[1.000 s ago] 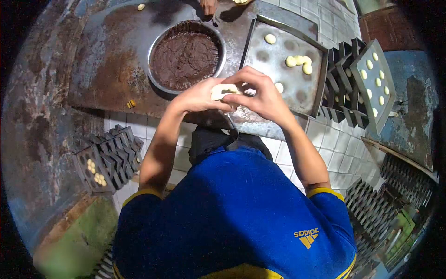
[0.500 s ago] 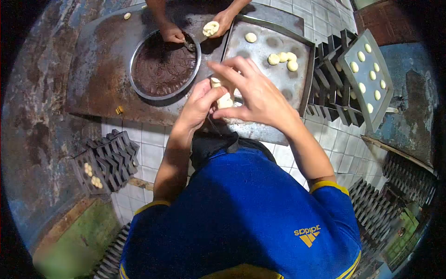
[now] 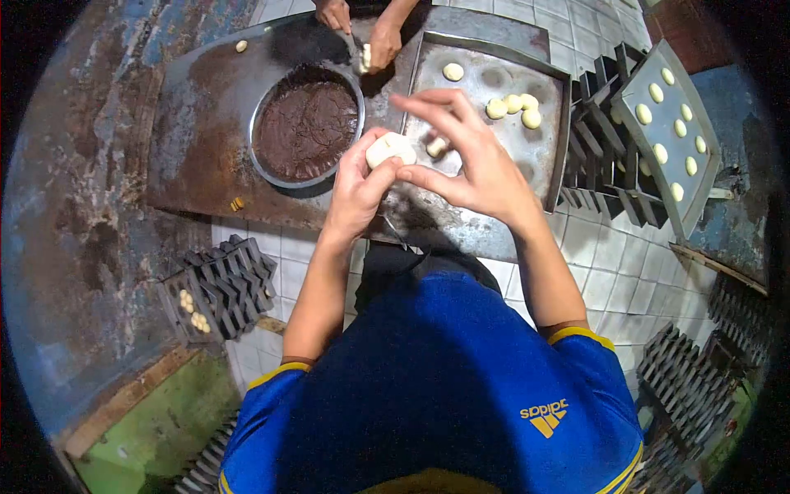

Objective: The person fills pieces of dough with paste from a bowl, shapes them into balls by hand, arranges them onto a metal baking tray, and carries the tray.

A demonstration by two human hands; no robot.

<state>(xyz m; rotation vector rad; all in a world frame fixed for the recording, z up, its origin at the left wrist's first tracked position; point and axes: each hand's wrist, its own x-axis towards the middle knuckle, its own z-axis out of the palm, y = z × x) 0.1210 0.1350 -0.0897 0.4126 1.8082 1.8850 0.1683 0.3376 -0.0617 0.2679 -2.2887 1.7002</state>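
Observation:
A pale, soft piece of dough [image 3: 390, 150] rests in the fingers of my left hand [image 3: 355, 185], its thumb pressed against the near side. My right hand [image 3: 485, 169] is just right of it with fingers spread, thumb tip at or very near the dough's edge. Beyond my right hand lies a metal baking tray [image 3: 469, 107] with several dough balls [image 3: 513, 104]; a further dough piece [image 3: 436, 147] shows partly behind my fingers. Left of my hands stands a round pan [image 3: 257, 156] of dark brown paste [image 3: 304, 128].
Across the table [image 3: 197, 123], another person's hands [image 3: 383, 45] hold dough and a flat tool [image 3: 355, 49]. Stacked trays [image 3: 666, 140] with dough balls stand at right. More stacked trays [image 3: 218, 284] stand lower left. A small yellow item [image 3: 237, 203] lies near the table edge.
The dough in my left hand now shows as a smoother, rounder lump, and my right thumb has come closer to it. The other person's tool has left the paste and moved to their dough.

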